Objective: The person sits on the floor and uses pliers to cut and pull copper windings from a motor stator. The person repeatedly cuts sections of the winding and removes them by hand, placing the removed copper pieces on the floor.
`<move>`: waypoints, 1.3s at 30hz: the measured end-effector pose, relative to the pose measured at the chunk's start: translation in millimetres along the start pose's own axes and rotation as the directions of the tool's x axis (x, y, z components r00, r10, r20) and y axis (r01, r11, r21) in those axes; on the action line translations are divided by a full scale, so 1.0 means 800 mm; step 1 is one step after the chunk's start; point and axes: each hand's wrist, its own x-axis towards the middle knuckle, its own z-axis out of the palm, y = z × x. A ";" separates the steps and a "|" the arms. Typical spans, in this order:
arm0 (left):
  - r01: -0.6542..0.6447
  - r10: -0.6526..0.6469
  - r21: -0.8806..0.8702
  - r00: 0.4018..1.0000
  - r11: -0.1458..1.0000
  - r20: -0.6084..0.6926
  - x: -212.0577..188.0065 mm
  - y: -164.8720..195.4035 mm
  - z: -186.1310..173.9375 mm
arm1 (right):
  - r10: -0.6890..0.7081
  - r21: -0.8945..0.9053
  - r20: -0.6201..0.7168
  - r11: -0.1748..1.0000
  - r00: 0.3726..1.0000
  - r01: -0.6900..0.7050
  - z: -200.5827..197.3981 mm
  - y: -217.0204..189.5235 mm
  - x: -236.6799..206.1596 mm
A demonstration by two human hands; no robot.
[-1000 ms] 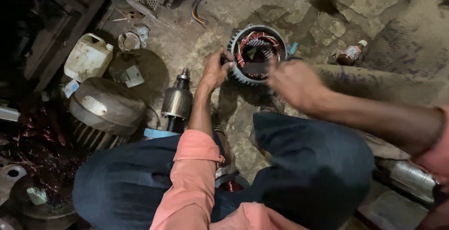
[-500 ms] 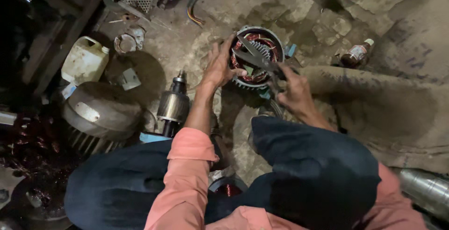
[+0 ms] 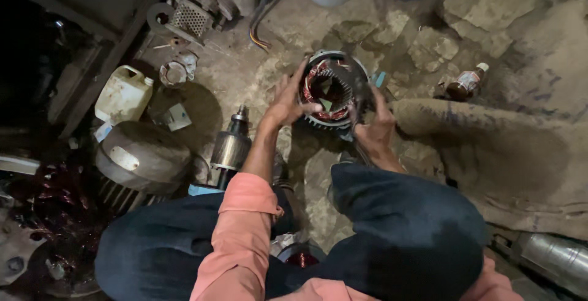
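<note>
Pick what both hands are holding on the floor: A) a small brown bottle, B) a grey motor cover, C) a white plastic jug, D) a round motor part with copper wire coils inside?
D: the left hand and the right hand grip opposite sides of the round motor stator, with reddish copper windings showing inside its ring.
</note>
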 end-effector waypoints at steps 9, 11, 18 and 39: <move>-0.101 0.079 -0.113 0.979 0.988 -0.186 0.082 -0.034 0.027 | 0.242 0.189 -0.187 0.960 0.952 -0.207 0.066 0.027 0.014; -0.078 0.059 -0.154 0.990 0.985 -0.125 0.090 -0.026 0.030 | 0.147 0.080 -0.210 0.988 0.967 -0.133 0.070 0.030 0.015; 0.030 -0.076 -0.166 0.957 0.986 -0.280 0.066 0.003 0.035 | 0.201 0.132 -0.181 0.975 0.963 -0.179 0.068 0.034 0.025; -0.153 0.221 0.382 0.965 0.911 -0.141 -0.051 0.074 0.002 | 0.273 -0.072 0.117 0.961 0.955 -0.266 0.026 0.033 0.043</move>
